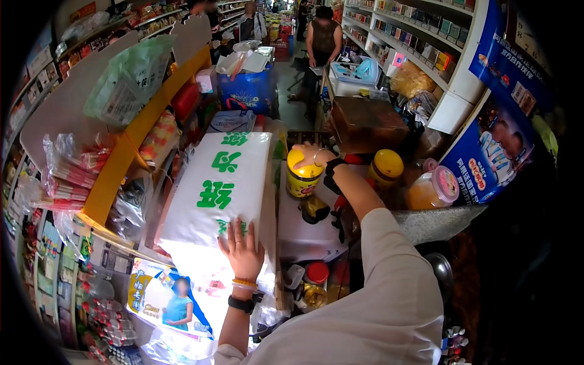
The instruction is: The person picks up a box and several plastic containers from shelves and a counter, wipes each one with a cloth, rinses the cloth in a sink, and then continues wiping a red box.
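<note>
My left hand (242,258) lies flat, fingers spread, on the near end of a large white plastic-wrapped pack (182,219) printed with green characters. My right hand (312,156) reaches forward and grasps the top of a yellow lidded jar (303,182) from above. The jar stands upright on a pale surface (292,228) beside the pack. A crumpled black-and-gold packet (315,209) lies just in front of it. To the right of my right forearm stands a second yellow jar (386,168).
A clear tub with a pink lid (445,185) stands at the right, near a brown box (368,123). A red-lidded jar (317,272) sits low in front of me. Left are a yellow shelf edge (137,132) and a green plastic bag (130,80). Another person (323,36) stands ahead.
</note>
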A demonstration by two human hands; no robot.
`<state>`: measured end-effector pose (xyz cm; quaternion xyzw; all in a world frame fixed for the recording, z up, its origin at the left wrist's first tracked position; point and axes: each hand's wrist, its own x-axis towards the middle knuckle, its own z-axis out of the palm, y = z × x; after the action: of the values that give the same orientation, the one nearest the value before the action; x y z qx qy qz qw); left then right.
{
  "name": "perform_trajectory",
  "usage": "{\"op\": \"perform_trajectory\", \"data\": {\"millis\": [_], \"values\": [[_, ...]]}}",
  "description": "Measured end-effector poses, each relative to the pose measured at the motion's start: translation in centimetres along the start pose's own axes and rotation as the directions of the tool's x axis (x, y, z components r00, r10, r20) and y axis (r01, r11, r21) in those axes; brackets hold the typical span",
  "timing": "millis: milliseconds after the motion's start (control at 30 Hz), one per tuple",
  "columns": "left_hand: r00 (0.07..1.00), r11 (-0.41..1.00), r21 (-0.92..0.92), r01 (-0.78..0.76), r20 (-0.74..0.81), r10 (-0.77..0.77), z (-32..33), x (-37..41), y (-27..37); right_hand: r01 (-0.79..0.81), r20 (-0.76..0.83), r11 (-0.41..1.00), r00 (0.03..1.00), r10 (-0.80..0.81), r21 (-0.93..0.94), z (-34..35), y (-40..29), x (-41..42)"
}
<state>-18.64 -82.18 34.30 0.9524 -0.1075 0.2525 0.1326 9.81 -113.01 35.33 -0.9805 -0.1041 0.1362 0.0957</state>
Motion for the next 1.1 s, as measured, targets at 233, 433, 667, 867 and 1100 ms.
{"op": "perform_trajectory", "data": {"millis": [233, 433, 667, 867, 1100], "values": [[1.000, 0.995, -0.097, 0.030, 0.003, -0.030, -1.6, 0.0, 0.5, 0.613, 0.248, 0.743, 0.789, -0.562, -0.269, -1.5, -2.7, -4.0], [0.981, 0.755, -0.637, -0.153, -0.006, 0.193, -0.6, -1.4, 10.1, 0.552, 0.030, 0.833, 0.833, -0.553, 0.026, 0.7, 0.9, -3.8], [0.746, 0.008, -0.877, 0.481, 0.404, -0.530, 14.0, 2.6, 11.3, 0.573, -0.694, 0.809, 0.634, -0.341, 0.127, 4.4, -1.6, -4.3], [0.674, 0.132, -0.790, 0.598, 0.407, -0.617, 31.2, 4.0, 6.6, 0.516, -0.670, 0.734, 0.734, -0.113, 0.441, 6.0, 1.6, -8.4], [0.654, -0.208, -0.882, 0.422, 0.455, -0.604, 40.3, 8.1, 2.2, 0.500, -0.668, 0.801, 0.722, -0.177, 0.328, 4.2, -0.7, -8.1]]}}
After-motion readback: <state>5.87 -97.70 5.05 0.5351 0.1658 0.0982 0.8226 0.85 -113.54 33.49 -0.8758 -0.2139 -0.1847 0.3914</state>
